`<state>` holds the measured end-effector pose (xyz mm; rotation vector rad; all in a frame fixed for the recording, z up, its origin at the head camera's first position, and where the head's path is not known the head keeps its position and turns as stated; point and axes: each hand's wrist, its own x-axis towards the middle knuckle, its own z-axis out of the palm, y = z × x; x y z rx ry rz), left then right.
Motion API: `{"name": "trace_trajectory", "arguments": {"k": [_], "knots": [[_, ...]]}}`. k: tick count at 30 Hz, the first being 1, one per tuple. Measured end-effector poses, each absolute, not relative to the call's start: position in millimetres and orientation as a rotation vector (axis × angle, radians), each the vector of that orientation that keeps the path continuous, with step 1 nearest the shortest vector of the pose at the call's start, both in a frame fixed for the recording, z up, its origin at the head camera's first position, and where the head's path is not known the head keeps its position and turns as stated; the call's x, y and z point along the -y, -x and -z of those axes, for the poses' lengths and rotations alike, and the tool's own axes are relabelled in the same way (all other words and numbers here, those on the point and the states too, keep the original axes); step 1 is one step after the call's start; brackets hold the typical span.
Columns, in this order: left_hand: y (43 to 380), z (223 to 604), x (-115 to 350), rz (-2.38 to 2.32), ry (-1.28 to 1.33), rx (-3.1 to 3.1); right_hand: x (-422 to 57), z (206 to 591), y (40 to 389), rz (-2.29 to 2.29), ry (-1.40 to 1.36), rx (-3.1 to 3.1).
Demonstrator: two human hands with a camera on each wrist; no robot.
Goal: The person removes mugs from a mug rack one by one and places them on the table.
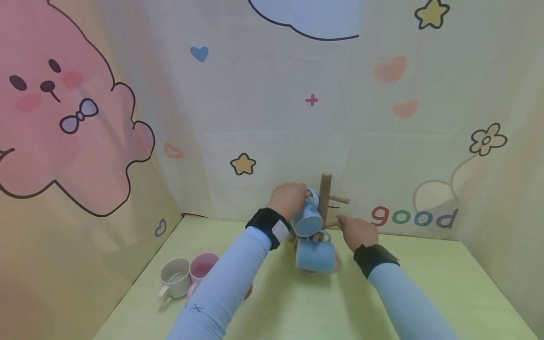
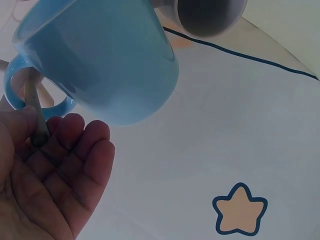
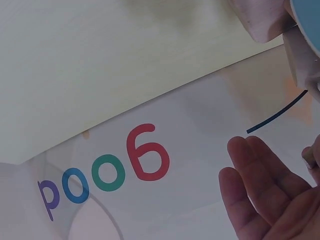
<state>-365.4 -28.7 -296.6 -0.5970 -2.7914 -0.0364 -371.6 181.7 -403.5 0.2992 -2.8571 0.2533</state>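
- Our left hand point(image 1: 289, 198) is pinching an upper peg point(image 2: 32, 95), which is passing through the handle of the upper blue mug point(image 1: 307, 222).
- Our right hand point(image 1: 359, 232) is pinching the right peg point(image 1: 331, 224) of the wooden mug tree point(image 1: 325, 189).
- The lower blue mug point(image 1: 316, 256) is hanging sideways.
- A ribbed white mug point(image 1: 179, 288) and pink mug point(image 1: 196, 276) are standing, showing their interiors.

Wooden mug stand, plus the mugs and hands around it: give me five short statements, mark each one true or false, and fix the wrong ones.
1. The right hand touches a peg of the wooden stand. True.
2. The pink mug hangs on the wooden stand. False: it stands on the table.
3. The upper blue mug is above the lower blue mug. True.
4. The left hand touches the white mug. False: it touches the upper blue mug's handle.
5. The white mug is beside the pink mug. True.
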Motion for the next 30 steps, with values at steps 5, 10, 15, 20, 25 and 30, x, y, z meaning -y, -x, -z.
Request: {"name": "trace_trajectory", "arguments": {"k": [5, 10, 15, 20, 25, 30], "knots": [[365, 297, 28, 0.036, 0.582, 2.793, -181, 401, 372, -0.251, -0.312, 2.854], [363, 297, 26, 0.024, 0.58, 2.786, -181, 400, 373, -0.249, -0.314, 2.857], [362, 297, 25, 0.008, 0.575, 2.792, -180, 399, 372, -0.244, -0.328, 2.853], [360, 298, 24, 0.003, 0.549, 2.789, -180, 398, 369, -0.228, -0.329, 2.829], [358, 302, 22, -0.062, 0.537, 2.774, -181, 401, 368, -0.218, -0.313, 2.879], [357, 304, 24, -0.075, 0.52, 2.775, -176, 398, 359, -0.242, -0.257, 2.993]]}}
